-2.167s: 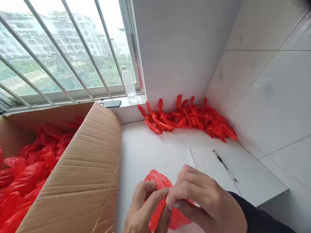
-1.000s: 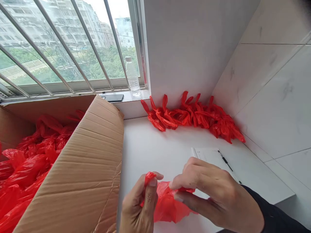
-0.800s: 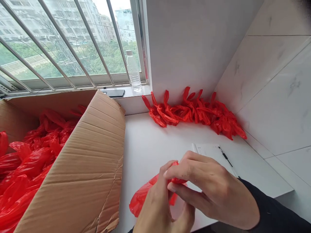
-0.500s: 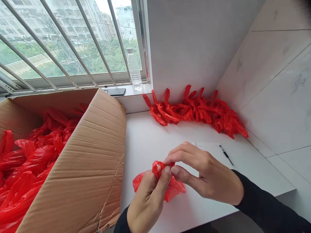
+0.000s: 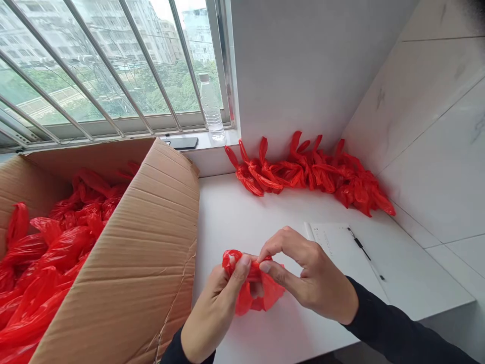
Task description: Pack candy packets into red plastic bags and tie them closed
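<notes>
Between my hands, just above the white table (image 5: pixel 223 217), is a thin red plastic bag (image 5: pixel 275 285). My left hand (image 5: pixel 215 298) grips it, the thumb pressed on a gathered part and a red loop bulging beside the thumb. With thumb and index finger, my right hand (image 5: pixel 303 273) pinches the bag at its upper edge. The rest of the bag hangs loosely below the fingers, and part of it lies hidden behind my left hand.
On the left stands a cardboard box (image 5: pixel 140 237) full of red plastic bags (image 5: pixel 71 247). More knotted red bags (image 5: pixel 303 167) lie in a row along the wall. A notebook (image 5: pixel 329 242) and pen (image 5: pixel 359 243) are at the right. A bottle (image 5: pixel 211 108) and phone (image 5: pixel 182 143) sit on the sill.
Both hands have shifted slightly left with the bag. The bag is now spread wider between them, the red loop at my left thumb lies further left, and more of the notebook shows.
</notes>
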Demonstrator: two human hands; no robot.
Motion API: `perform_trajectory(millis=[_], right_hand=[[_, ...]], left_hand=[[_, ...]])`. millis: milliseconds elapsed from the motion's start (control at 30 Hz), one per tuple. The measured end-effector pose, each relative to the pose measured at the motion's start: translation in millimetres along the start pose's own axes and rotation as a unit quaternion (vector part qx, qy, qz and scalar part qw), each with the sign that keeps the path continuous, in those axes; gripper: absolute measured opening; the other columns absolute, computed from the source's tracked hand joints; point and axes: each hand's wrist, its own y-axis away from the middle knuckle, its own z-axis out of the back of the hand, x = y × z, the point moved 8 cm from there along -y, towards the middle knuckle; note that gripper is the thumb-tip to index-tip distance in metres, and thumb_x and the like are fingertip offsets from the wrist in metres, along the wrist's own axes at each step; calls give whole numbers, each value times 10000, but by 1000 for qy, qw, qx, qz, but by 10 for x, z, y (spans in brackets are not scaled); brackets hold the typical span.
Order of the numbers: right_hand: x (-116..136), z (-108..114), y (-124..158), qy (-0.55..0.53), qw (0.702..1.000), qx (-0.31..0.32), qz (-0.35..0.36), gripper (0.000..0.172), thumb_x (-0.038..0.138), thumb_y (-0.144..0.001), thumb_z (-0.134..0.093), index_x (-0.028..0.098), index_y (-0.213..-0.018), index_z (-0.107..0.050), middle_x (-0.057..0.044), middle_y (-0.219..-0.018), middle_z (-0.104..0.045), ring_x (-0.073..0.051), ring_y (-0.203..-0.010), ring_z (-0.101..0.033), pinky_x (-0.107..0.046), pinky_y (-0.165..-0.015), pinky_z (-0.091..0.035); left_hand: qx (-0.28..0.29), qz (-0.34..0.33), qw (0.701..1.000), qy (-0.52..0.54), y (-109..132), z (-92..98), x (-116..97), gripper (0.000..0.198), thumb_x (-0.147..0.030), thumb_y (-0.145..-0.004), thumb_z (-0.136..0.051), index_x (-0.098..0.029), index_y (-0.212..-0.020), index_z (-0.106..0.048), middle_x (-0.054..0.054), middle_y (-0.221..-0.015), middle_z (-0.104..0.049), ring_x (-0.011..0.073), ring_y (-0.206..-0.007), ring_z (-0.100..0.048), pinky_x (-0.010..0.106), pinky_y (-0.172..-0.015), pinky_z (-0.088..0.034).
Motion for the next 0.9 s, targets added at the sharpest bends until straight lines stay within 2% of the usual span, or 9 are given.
perform_trajectory(millis=[100,167,267,300,367,467,600,800,900], right_hand=[[-20,-42,19,-12,1000,22,-8,28,185,-915,-627,206,-914,-645,-5,-858,-680,-160,-826,-576,-320,-795,-474],[-67,-62,18,-30,999,33,-19,32,239,-918,-628,211,-912,-642,-17,-893,-683,-180,-888,-589,-343,-846,-478],[-222,-137,-19,-76,994,51,-52,219,329,-979,-540,211,-1151,-608,-61,-1095,-680,-207,-1055,-601,-390,-954,-465],[-295,-197,-30,-99,990,73,-72,275,353,-1008,-484,209,-1224,-572,-61,-1084,-687,-199,-1021,-622,-386,-936,-477],[-466,-314,-34,-139,976,109,-124,311,378,-1048,-380,200,-1227,-563,-29,-927,-698,-163,-835,-645,-338,-816,-506],[-683,-411,-12,-147,965,128,-175,289,346,-1046,-391,190,-1159,-606,19,-755,-626,-128,-672,-569,-278,-679,-470],[-713,-607,45,-188,945,221,-152,281,308,-1008,-476,177,-1222,-603,12,-788,-623,-120,-669,-543,-264,-650,-462],[-721,-310,36,-74,983,95,-136,199,300,-1000,-492,189,-976,-656,-27,-914,-694,-162,-860,-622,-317,-806,-487],[-985,-76,240,24,981,46,-184,230,347,-1001,-487,209,-935,-659,-35,-933,-704,-191,-917,-639,-296,-672,-473]], left_hand=[[4,10,999,33,-10,18,2,367,-467,-994,-476,-176,-957,-696,35,-796,-640,167,-747,-590,279,-719,-506],[26,5,999,23,4,-1,-28,323,-432,-977,-527,-170,-931,-712,40,-822,-632,161,-761,-573,268,-712,-492],[38,-25,999,-28,62,-25,-92,149,-291,-922,-618,-177,-888,-707,23,-825,-621,135,-730,-540,231,-662,-452],[34,-38,997,-53,81,-27,-102,83,-207,-894,-621,-187,-908,-701,16,-830,-627,131,-721,-540,225,-651,-447],[5,-80,988,-133,109,-15,-115,268,-10,-798,-544,-201,-921,-687,5,-831,-638,127,-709,-553,220,-637,-444],[-88,-206,938,-266,158,25,-169,522,124,-688,-390,-217,-960,-675,11,-894,-656,132,-796,-612,214,-678,-472],[-132,-359,864,-328,259,-54,-161,566,111,-839,-381,-245,-1203,-630,51,-1111,-657,142,-1029,-629,235,-841,-519],[-149,-325,829,-431,367,-1,127,632,32,-923,-462,-250,-1488,-449,100,-1504,-488,258,-1395,-427,414,-1115,-410],[-214,-339,812,-424,617,192,408,627,29,-913,-462,-244,-1478,-474,93,-1467,-553,286,-1395,-453,465,-1131,-391]])
